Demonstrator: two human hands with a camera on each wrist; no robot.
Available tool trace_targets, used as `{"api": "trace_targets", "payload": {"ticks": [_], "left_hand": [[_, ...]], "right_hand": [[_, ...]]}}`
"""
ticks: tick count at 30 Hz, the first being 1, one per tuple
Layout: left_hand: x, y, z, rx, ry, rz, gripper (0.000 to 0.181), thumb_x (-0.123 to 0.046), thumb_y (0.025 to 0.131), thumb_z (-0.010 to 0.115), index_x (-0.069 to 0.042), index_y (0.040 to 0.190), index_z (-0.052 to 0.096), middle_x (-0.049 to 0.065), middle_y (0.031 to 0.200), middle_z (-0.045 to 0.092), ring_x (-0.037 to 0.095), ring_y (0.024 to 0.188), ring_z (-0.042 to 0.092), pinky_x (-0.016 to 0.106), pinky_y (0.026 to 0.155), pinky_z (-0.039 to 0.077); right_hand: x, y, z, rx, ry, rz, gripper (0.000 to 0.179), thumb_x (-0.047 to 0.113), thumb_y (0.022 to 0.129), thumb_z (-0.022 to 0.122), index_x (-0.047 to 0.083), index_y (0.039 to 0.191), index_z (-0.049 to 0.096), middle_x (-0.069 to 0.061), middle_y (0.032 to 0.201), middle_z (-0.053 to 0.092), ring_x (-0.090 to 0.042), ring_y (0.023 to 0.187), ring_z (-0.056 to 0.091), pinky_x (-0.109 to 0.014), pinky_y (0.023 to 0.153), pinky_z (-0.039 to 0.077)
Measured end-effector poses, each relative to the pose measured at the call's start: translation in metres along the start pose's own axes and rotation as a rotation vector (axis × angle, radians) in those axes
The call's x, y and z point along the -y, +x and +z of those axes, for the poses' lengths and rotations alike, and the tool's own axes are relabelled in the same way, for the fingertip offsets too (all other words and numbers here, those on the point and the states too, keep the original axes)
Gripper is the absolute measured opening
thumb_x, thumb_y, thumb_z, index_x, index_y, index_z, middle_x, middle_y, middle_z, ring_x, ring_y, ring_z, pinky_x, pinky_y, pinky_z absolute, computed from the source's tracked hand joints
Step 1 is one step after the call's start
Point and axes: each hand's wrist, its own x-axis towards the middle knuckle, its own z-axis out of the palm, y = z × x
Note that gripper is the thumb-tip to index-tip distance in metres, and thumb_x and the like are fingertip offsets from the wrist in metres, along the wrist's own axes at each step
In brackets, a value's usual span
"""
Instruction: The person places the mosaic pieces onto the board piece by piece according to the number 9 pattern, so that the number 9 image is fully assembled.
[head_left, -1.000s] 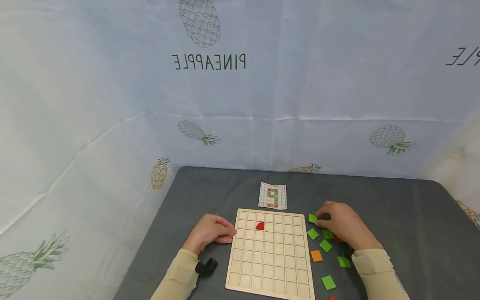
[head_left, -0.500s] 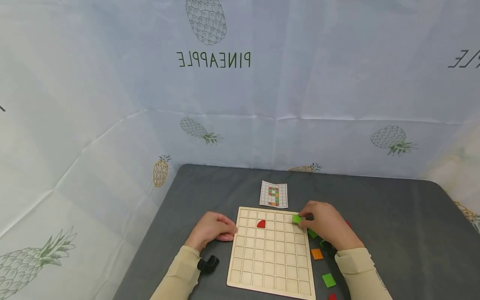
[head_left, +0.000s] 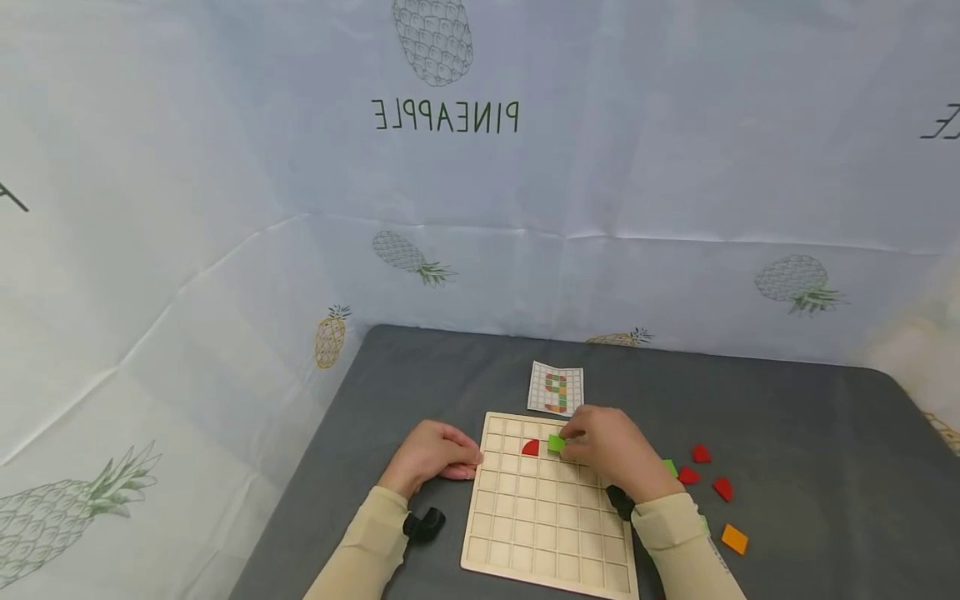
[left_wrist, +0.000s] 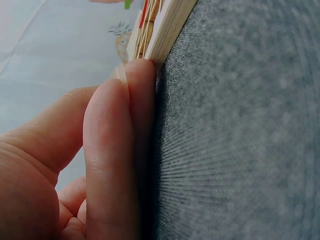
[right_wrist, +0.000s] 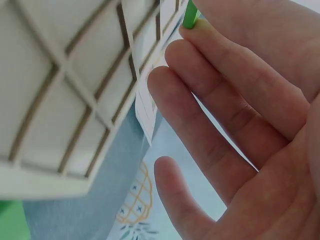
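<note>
Green tile (head_left: pixel 555 443), pinched in right hand (head_left: pixel 609 446), now carried across grid board (head_left: pixel 547 514) near red quarter-circle (head_left: pixel 531 447); apparently unplaced. Left hand (head_left: pixel 431 454) touches board edge, grip unclear.

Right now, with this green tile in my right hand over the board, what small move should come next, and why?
Probably lower the green tile into the cell just right of the red piece: your right hand pinches it there, your left hand touches the board at its edge, and the card seems to show green beside red.
</note>
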Motion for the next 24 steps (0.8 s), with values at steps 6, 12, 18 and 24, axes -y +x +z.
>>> {"api": "trace_targets", "payload": {"ticks": [6, 12, 18, 24], "left_hand": [[0.000, 0.002, 0.002, -0.004, 0.008, -0.001, 0.018, -0.013, 0.086, 0.091, -0.002, 0.098, 0.082, 0.011, 0.085, 0.081, 0.014, 0.071, 0.080, 0.029, 0.067, 0.068], [-0.002, 0.002, 0.003, -0.003, 0.010, -0.006, 0.018, -0.013, 0.086, 0.091, -0.002, 0.099, 0.082, 0.011, 0.085, 0.081, 0.013, 0.071, 0.080, 0.029, 0.067, 0.068], [-0.001, 0.002, 0.002, -0.009, 0.014, -0.016, 0.017, -0.013, 0.087, 0.091, -0.003, 0.098, 0.083, 0.011, 0.085, 0.081, 0.012, 0.070, 0.079, 0.028, 0.067, 0.068], [0.000, 0.002, 0.002, -0.010, 0.014, -0.019, 0.017, -0.013, 0.087, 0.091, -0.003, 0.098, 0.083, 0.011, 0.085, 0.081, 0.012, 0.070, 0.079, 0.028, 0.067, 0.068]], "right_hand": [[0.002, 0.001, 0.008, -0.012, -0.040, -0.040, 0.014, 0.013, 0.087, 0.090, 0.020, 0.098, 0.086, 0.008, 0.098, 0.074, -0.010, 0.090, 0.071, -0.036, 0.081, 0.063], [0.001, 0.002, 0.011, -0.016, -0.074, -0.051, 0.013, 0.012, 0.088, 0.090, 0.022, 0.097, 0.086, 0.009, 0.095, 0.073, -0.007, 0.085, 0.068, -0.032, 0.077, 0.061], [0.002, 0.004, 0.012, -0.016, -0.082, -0.074, 0.013, 0.010, 0.088, 0.089, 0.020, 0.096, 0.086, 0.008, 0.095, 0.074, -0.006, 0.082, 0.066, -0.032, 0.076, 0.059], [0.004, 0.004, 0.013, -0.026, -0.095, -0.081, 0.013, 0.010, 0.088, 0.088, 0.019, 0.097, 0.087, 0.006, 0.097, 0.075, -0.009, 0.084, 0.069, -0.034, 0.078, 0.061]]}}
